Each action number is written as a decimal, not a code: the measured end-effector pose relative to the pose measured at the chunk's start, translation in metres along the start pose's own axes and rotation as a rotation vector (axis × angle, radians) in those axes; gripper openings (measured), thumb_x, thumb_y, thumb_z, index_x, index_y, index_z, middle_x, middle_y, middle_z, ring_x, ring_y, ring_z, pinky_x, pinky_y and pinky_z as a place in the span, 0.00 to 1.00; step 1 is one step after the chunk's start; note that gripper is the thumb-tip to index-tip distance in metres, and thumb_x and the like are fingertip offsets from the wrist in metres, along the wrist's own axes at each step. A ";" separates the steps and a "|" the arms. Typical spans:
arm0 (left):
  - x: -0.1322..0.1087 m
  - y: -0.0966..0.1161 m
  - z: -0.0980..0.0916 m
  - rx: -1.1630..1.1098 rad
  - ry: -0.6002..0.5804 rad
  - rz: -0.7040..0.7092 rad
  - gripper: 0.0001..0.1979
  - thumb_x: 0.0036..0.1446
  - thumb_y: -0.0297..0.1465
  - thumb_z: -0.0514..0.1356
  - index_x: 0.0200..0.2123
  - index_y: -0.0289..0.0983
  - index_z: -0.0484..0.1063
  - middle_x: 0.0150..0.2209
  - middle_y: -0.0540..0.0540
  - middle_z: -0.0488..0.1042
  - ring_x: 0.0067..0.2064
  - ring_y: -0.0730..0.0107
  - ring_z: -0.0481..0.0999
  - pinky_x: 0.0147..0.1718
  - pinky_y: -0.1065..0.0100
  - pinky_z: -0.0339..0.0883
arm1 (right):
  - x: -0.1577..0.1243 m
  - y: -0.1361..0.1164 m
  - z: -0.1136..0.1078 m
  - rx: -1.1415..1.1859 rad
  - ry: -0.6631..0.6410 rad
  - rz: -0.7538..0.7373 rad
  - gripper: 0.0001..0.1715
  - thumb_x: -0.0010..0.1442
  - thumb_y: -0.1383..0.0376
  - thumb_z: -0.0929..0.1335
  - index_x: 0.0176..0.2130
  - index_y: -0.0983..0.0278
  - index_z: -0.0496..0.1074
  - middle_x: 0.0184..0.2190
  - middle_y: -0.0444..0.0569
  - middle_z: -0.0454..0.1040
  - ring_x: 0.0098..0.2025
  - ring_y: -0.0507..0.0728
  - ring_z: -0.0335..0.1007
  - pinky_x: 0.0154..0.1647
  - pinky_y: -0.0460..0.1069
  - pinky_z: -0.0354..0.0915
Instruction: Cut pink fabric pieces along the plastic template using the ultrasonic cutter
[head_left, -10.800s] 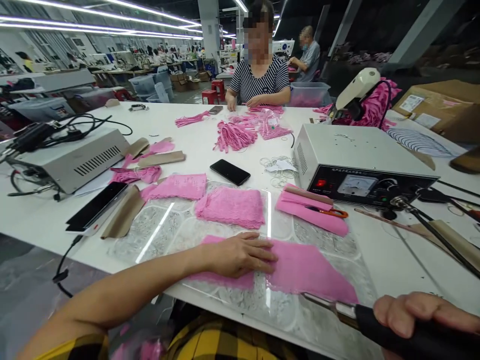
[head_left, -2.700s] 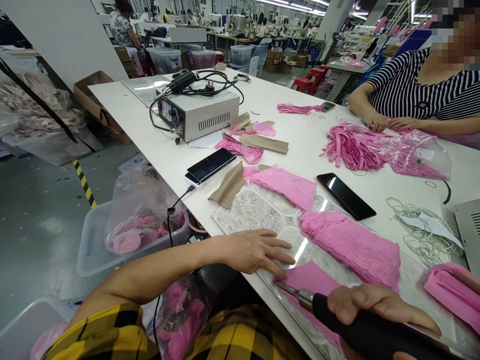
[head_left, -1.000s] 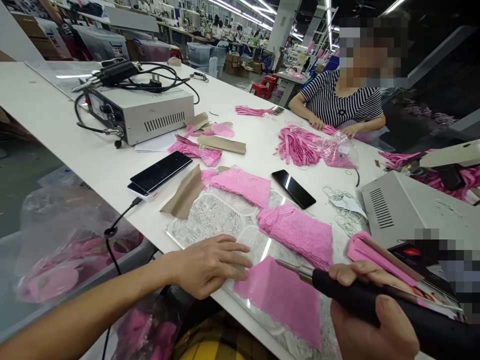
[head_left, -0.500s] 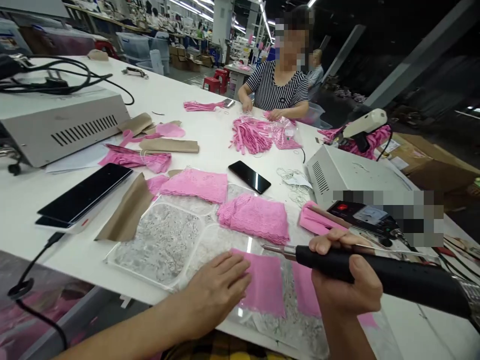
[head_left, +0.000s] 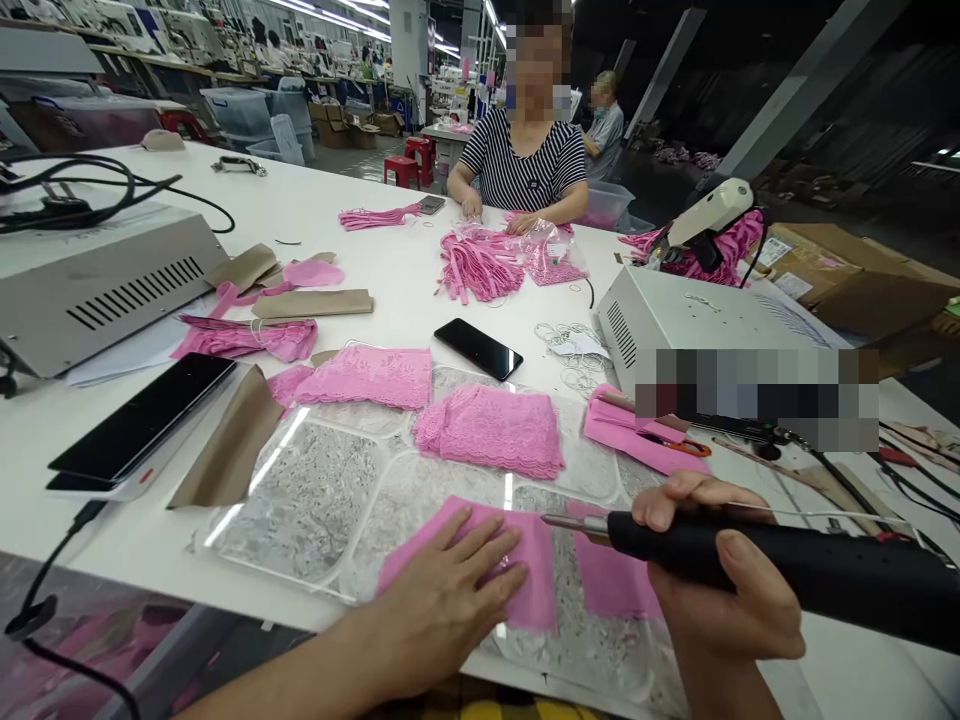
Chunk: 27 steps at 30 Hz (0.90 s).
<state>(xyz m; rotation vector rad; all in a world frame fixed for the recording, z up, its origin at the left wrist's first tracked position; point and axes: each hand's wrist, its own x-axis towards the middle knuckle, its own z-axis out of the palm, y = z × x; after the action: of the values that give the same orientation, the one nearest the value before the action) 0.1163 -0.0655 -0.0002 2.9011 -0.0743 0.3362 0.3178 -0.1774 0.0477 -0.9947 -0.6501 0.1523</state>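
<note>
My left hand [head_left: 457, 590] lies flat with fingers spread on a pink fabric piece [head_left: 534, 590], pressing it against a clear patterned plastic sheet [head_left: 315, 500]. My right hand [head_left: 720, 570] is wrapped round the thick black handle of a corded handheld tool [head_left: 810, 565] with a slim metal tip. That tip points left, near the upper right corner of the fabric under my left hand; whether it touches cannot be made out. Below the tool lies another pink fabric piece [head_left: 611, 575]. Two pink lace stacks, a nearer one [head_left: 491, 430] and a farther one [head_left: 364, 378], lie beyond my hands.
A black phone [head_left: 478, 348] lies past the lace. Grey metal boxes stand left [head_left: 127, 285] and right [head_left: 675, 310]. Orange-handled scissors [head_left: 679, 445] rest on folded pink fabric. Across the table, a person in a striped top [head_left: 525, 165] handles pink strips [head_left: 480, 265].
My view has shifted slightly. My left hand is now spread on the fabric, more of which shows to its left. The tool stays in my right hand, its tip still near the fabric's upper right corner.
</note>
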 end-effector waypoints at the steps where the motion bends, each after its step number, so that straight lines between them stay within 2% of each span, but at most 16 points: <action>1: 0.000 0.000 -0.002 -0.014 -0.019 0.006 0.17 0.70 0.33 0.50 0.58 0.37 0.67 0.61 0.40 0.67 0.63 0.53 0.65 0.61 0.47 0.58 | 0.000 0.000 -0.004 -0.006 0.009 0.000 0.10 0.47 0.65 0.66 0.32 0.64 0.74 0.29 0.46 0.71 0.21 0.51 0.65 0.22 0.50 0.65; 4: 0.003 0.001 -0.005 -0.045 -0.029 -0.004 0.17 0.70 0.34 0.50 0.59 0.38 0.66 0.62 0.40 0.66 0.64 0.54 0.64 0.62 0.49 0.57 | -0.001 0.001 -0.013 -0.010 0.032 0.019 0.10 0.47 0.64 0.67 0.32 0.64 0.74 0.29 0.46 0.71 0.21 0.51 0.66 0.22 0.51 0.65; 12: 0.020 0.014 0.008 0.008 0.086 -0.041 0.20 0.70 0.36 0.51 0.58 0.32 0.66 0.59 0.37 0.69 0.61 0.51 0.68 0.60 0.51 0.63 | -0.003 0.002 -0.022 -0.006 0.056 0.013 0.10 0.48 0.62 0.68 0.32 0.64 0.73 0.30 0.47 0.70 0.21 0.52 0.66 0.22 0.51 0.65; 18: 0.023 0.014 0.016 0.024 0.086 -0.018 0.19 0.70 0.34 0.50 0.60 0.33 0.64 0.62 0.39 0.65 0.63 0.52 0.65 0.60 0.50 0.63 | -0.003 0.007 -0.022 0.004 0.034 0.011 0.09 0.50 0.63 0.67 0.33 0.64 0.73 0.31 0.47 0.71 0.22 0.51 0.67 0.23 0.51 0.66; 27: 0.022 0.011 0.014 -0.008 0.049 -0.011 0.19 0.70 0.34 0.49 0.61 0.35 0.64 0.63 0.42 0.65 0.64 0.53 0.64 0.61 0.49 0.61 | -0.001 0.004 -0.021 0.001 0.072 0.008 0.09 0.49 0.63 0.67 0.33 0.64 0.73 0.30 0.47 0.71 0.21 0.52 0.66 0.23 0.51 0.66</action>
<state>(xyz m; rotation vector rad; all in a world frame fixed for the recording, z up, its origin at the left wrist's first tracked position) 0.1398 -0.0803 -0.0063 2.8822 -0.0517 0.4034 0.3297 -0.1914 0.0360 -0.9976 -0.5805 0.1238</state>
